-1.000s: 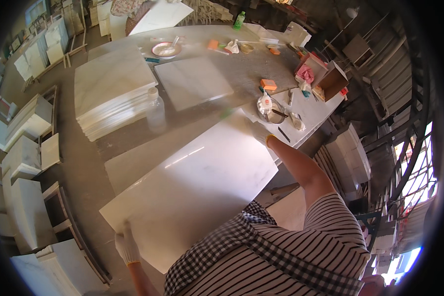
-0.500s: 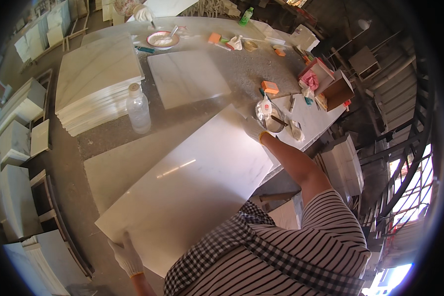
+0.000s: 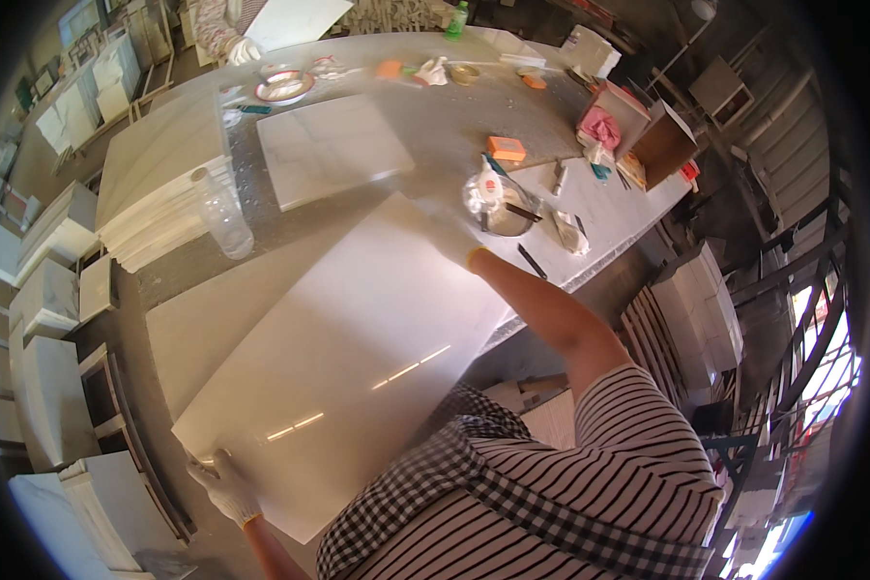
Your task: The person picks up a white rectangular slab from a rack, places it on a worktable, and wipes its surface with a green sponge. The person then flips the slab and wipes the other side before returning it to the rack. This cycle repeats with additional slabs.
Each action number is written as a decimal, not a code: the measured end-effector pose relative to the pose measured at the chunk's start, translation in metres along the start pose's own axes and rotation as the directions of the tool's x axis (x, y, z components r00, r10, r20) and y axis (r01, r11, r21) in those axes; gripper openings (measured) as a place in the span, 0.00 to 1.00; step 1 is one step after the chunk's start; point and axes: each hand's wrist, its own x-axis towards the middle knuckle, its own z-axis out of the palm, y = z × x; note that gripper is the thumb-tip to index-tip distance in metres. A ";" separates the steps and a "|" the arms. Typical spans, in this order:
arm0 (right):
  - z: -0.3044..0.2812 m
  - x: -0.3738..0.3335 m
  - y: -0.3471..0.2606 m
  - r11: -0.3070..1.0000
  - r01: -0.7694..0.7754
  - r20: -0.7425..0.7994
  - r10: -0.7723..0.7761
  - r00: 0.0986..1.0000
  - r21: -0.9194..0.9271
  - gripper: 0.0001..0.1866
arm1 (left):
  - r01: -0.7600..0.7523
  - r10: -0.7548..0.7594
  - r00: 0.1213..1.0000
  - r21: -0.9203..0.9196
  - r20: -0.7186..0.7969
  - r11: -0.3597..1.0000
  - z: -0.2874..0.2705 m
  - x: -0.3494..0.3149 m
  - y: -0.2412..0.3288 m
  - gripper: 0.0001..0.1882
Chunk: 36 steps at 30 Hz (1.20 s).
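Observation:
A large white marble slab with a glossy face is tilted up in front of my body, catching thin streaks of light. My gloved left hand grips its near left corner, the thumb over the face. At the far right edge my gloved right hand holds the slab, its fingers partly blurred. Beneath and behind it another pale slab lies flat on the table. Farther back rests a smaller marble slab. Left of that, a clear plastic bottle leans beside a stack of slabs.
To the right sit a bowl with a white bottle, an orange box, a black-handled tool and an open cardboard box. At the back, another person's gloved hand is near a plate. Slabs on racks line the left.
The slab in my hands has shifted slightly left and tilted, so light streaks moved across it. The other person's hand has moved left, away from the plate. My view has turned a little.

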 end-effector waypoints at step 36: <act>-0.136 -0.108 0.078 0.990 -0.054 -0.733 -0.057 0.678 -0.127 0.19 | -0.029 0.082 0.961 0.199 -0.265 0.980 0.021 -0.033 -0.015 0.39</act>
